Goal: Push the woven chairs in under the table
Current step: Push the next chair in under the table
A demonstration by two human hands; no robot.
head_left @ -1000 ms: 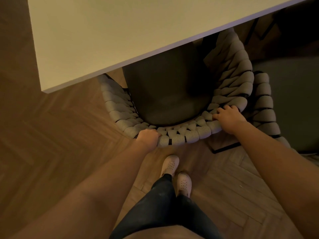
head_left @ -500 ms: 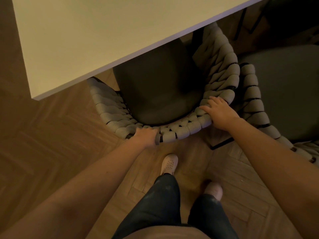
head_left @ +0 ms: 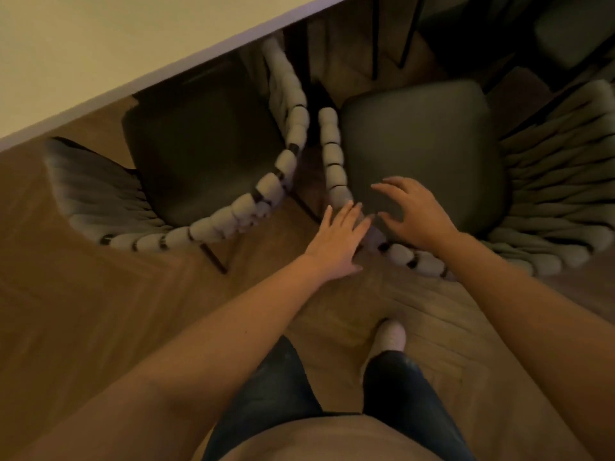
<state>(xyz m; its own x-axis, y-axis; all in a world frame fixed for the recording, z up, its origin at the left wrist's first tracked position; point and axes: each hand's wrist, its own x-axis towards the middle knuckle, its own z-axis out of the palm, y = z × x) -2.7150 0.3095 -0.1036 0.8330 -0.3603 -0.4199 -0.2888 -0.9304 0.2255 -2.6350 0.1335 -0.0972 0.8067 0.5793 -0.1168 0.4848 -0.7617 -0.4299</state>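
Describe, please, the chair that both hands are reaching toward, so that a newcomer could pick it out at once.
Start at the pale table across the upper left. Two woven chairs stand side by side along its edge; take the right chair, beside the left chair. Unlike that neighbour, whose seat is partly beneath the tabletop, its dark seat lies fully exposed, with the open left hand and right hand at its rim.

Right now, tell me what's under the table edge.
The front of the left woven chair, its dark seat tucked partly under the table; its front legs are covered.
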